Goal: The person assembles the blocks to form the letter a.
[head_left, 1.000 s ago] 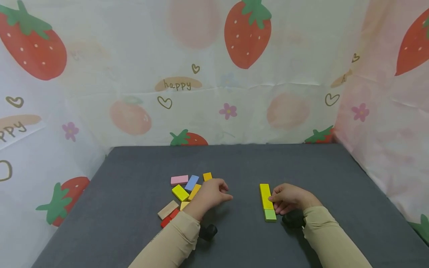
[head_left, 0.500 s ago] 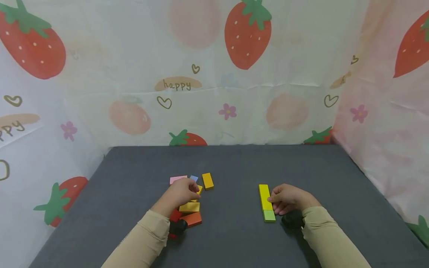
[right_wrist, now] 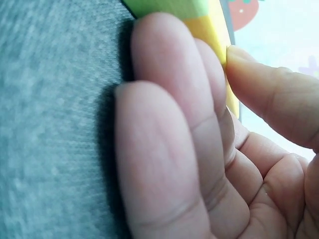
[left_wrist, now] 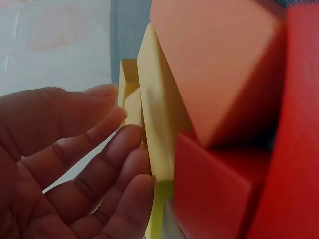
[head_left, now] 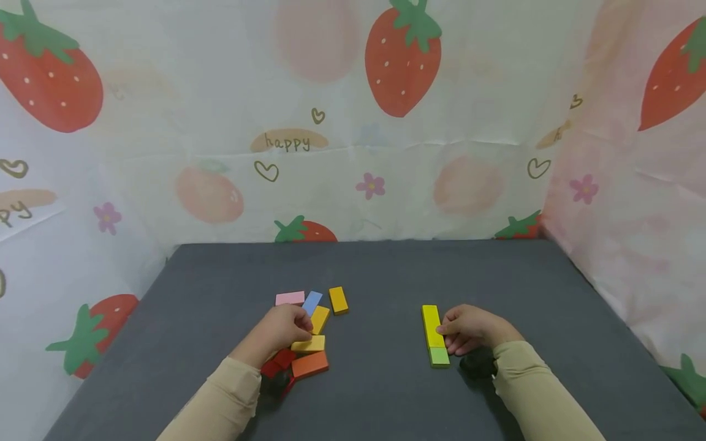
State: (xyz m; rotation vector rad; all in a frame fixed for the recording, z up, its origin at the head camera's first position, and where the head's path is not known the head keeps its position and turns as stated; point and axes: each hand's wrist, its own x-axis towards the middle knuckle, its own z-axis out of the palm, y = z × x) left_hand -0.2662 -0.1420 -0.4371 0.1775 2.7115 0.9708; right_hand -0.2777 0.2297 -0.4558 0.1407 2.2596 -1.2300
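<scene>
Left hand (head_left: 282,326) shifted leftward over past second, baring orange block (head_left: 310,364) and pale yellow block (head_left: 311,345). Thumb and fingers parted, nothing visibly held, above loose blocks toward desk's (head_left: 386,269) left edge; red blocks (head_left: 284,358) beneath wrist, pink block (head_left: 288,298) and gold block (head_left: 339,301) nearer far edge. Right hand (head_left: 474,327), well apart, stays with thumb touching long yellow strip (head_left: 432,321), green block (head_left: 439,357) at its near end, toward right edge; firm grip or light rest, cannot tell. Shift suggests attention on loose pieces, strip kept steady.
</scene>
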